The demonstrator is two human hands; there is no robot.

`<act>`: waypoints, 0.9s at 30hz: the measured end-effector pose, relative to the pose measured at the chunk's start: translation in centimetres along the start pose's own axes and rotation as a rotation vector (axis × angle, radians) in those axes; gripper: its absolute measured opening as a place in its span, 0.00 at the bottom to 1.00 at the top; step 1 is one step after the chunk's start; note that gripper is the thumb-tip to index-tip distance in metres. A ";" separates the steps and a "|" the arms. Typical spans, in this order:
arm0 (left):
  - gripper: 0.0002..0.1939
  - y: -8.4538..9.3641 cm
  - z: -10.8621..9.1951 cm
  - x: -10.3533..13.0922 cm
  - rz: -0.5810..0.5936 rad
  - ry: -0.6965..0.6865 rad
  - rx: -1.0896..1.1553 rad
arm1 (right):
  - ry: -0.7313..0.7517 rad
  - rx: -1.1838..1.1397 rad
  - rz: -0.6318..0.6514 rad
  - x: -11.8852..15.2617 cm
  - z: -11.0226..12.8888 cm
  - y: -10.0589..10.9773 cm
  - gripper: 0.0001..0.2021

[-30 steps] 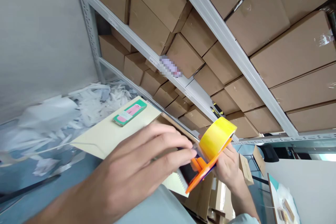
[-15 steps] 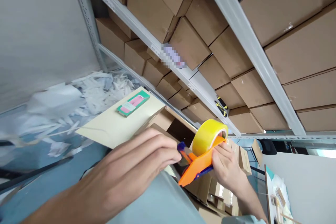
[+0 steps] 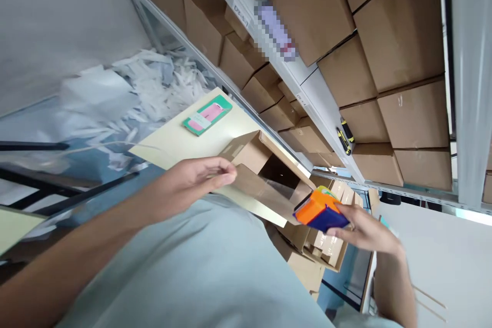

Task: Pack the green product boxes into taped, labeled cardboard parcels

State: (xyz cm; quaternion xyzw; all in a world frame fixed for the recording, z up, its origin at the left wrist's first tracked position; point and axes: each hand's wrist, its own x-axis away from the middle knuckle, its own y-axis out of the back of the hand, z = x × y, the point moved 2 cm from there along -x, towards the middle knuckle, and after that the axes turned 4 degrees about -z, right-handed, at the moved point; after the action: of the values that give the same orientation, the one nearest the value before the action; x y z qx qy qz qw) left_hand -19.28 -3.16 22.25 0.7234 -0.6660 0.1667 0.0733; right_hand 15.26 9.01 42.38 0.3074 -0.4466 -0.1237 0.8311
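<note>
My right hand (image 3: 363, 228) grips an orange and blue tape dispenser (image 3: 321, 212), tilted over the near right end of an open cardboard box (image 3: 246, 151). The yellow tape roll (image 3: 326, 192) shows only partly behind the dispenser's body. To the left, my left hand (image 3: 203, 179) is closed in a pinch at the box's near side. A clear, shiny strip of tape (image 3: 282, 188) seems to run between this pinch and the dispenser, across the box opening. The tape's end is hidden in the fingers.
A green and pink package (image 3: 207, 115) lies on the pale tabletop (image 3: 169, 141). Shelves (image 3: 284, 72) full of cardboard boxes rise behind, with yellow-black cutters (image 3: 345, 136) on one ledge. White paper scraps (image 3: 154, 77) lie at left. An open carton (image 3: 326, 251) stands at lower right.
My hands have moved apart: the left away from the dispenser to the left, the right to the right with the dispenser turned over. The view has shifted, and more of the open box shows.
</note>
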 end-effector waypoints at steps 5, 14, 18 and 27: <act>0.24 -1.2 1.9 -4.0 0.148 0.111 0.283 | -0.202 -0.451 0.244 -3.4 -2.9 1.5 0.27; 0.22 0.7 2.9 -7.1 0.257 0.136 0.513 | -0.239 -0.688 0.316 -8.3 -5.5 -3.0 0.27; 0.24 1.9 3.3 -8.0 0.250 0.166 0.405 | -0.230 -0.723 0.332 -9.8 -6.2 -4.7 0.28; 0.23 3.4 5.1 -10.1 0.250 0.191 0.259 | -0.311 -0.762 0.328 -11.0 -4.1 -4.6 0.29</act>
State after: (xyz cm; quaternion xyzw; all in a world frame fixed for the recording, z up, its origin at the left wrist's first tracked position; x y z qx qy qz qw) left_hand -22.49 4.35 13.71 0.6194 -0.7137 0.3265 0.0213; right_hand 12.65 12.35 30.51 -0.1179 -0.5316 -0.1909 0.8168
